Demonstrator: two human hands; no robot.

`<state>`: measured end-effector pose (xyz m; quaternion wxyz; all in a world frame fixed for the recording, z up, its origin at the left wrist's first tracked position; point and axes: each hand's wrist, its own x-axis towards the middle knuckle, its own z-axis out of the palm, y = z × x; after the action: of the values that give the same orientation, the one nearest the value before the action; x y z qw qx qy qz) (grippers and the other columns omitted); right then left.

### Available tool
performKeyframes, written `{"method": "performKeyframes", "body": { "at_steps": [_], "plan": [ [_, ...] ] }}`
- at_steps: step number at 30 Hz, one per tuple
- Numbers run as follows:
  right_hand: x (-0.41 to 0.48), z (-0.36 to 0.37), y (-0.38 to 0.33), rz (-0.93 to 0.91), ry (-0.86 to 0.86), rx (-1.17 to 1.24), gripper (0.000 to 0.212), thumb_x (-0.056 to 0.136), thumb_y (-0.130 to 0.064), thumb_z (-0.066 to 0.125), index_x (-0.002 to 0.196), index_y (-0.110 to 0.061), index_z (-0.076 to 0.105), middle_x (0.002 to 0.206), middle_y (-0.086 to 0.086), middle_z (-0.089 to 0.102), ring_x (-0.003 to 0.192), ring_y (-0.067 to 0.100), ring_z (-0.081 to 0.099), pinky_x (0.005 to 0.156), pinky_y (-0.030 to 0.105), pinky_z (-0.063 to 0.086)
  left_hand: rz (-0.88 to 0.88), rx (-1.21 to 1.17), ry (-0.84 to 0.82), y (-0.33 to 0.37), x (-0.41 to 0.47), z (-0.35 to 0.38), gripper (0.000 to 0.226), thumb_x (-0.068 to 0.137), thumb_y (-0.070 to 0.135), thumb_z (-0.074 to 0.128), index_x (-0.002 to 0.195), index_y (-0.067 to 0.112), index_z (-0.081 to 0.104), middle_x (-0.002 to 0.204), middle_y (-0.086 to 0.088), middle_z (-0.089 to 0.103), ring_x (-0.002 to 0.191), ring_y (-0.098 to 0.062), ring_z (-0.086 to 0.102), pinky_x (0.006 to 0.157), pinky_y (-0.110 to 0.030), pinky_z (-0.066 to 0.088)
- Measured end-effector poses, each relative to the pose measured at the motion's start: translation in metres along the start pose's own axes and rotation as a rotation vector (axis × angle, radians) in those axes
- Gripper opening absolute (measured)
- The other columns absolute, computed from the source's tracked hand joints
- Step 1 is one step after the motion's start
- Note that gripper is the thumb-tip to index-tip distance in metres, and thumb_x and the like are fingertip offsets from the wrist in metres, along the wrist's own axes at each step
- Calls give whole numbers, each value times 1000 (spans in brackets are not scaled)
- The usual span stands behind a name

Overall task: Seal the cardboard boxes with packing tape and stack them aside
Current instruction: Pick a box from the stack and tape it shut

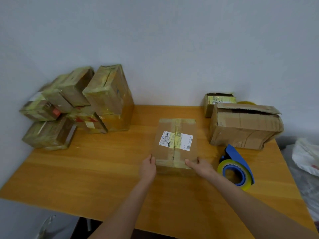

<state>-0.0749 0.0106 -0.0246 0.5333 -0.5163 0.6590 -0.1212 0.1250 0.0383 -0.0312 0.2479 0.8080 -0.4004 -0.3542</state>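
A brown cardboard box (175,144) with a white shipping label and tape along its middle seam sits in the middle of the wooden table (103,169). My left hand (148,167) grips its near left corner, thumb on top. My right hand (200,166) grips the near right corner the same way. A blue tape dispenser (236,169) with a yellowish roll lies on the table just right of my right hand. A pile of several taped boxes (77,107) stands at the back left against the wall.
A large crumpled box (243,126) with loose top flaps stands at the back right, a smaller labelled box (217,102) behind it and a spare tape roll (246,102) beside that. White plastic bags (305,157) lie off the table's right edge.
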Motion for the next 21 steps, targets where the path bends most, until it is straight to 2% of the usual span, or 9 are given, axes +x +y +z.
{"method": "performKeyframes", "body": {
  "at_steps": [2, 5, 7, 9, 11, 13, 15, 18, 21],
  "plan": [
    [-3, 7, -7, -10, -2, 132, 56, 94, -37, 60, 141, -10, 44, 137, 7, 54, 117, 24, 54, 98, 33, 44, 23, -23, 14, -1, 6, -13, 43, 104, 23, 36, 143, 4, 41, 144, -12, 47, 128, -26, 46, 103, -31, 36],
    [-5, 12, -20, -30, 20, 276, 62, 89, -29, 69, 143, -12, 43, 136, 7, 56, 107, 19, 54, 95, 34, 46, 59, -124, 21, 4, 14, -29, 38, 99, 26, 50, 129, 4, 50, 124, -9, 60, 101, -18, 55, 82, -25, 45],
    [-3, 12, -29, -41, 32, 341, 66, 84, -24, 74, 141, -14, 42, 128, 6, 58, 102, 18, 54, 90, 35, 48, 55, -202, 27, 9, 18, -36, 40, 91, 28, 64, 120, 6, 48, 109, -2, 58, 93, -16, 55, 72, -21, 45],
    [0, 11, -37, -31, 48, 351, 62, 80, -25, 78, 131, -16, 44, 120, 5, 59, 100, 21, 56, 91, 41, 51, 50, -265, 25, 12, 22, -42, 45, 86, 26, 70, 119, 6, 46, 109, -3, 57, 94, -17, 56, 75, -23, 46],
    [3, 10, -43, -4, 28, 333, 55, 79, -37, 78, 119, -17, 46, 113, 2, 60, 99, 23, 58, 93, 46, 50, 52, -287, 32, 12, 21, -50, 45, 86, 23, 70, 119, 5, 46, 115, -8, 59, 96, -18, 57, 78, -26, 47],
    [5, 12, -46, 12, -4, 329, 56, 79, -50, 73, 117, -17, 47, 110, 1, 60, 97, 24, 58, 93, 45, 47, 61, -272, 48, 6, 19, -59, 45, 86, 21, 70, 122, 5, 47, 120, -10, 59, 99, -19, 57, 80, -27, 48],
    [9, 18, -47, 8, -18, 333, 62, 78, -54, 72, 120, -15, 47, 114, 3, 60, 100, 25, 59, 95, 46, 46, 87, -244, 39, -3, 15, -71, 55, 86, 21, 70, 133, 7, 43, 127, -11, 57, 106, -21, 57, 88, -31, 50],
    [13, 33, -49, 0, -121, 355, 78, 73, -48, 79, 133, -14, 43, 118, 7, 62, 104, 26, 62, 94, 49, 50, 54, -206, 6, -22, 5, -92, 73, 85, 28, 71, 146, 16, 32, 136, -9, 51, 118, -24, 54, 95, -40, 51],
    [8, 61, -54, 5, -248, 355, 97, 70, -42, 82, 149, -23, 28, 127, 11, 59, 105, 29, 63, 80, 41, 56, -32, -199, 40, -45, -5, -115, 72, 85, 31, 71, 146, 16, 34, 135, -8, 52, 113, -21, 54, 92, -35, 51]
  ]
}}
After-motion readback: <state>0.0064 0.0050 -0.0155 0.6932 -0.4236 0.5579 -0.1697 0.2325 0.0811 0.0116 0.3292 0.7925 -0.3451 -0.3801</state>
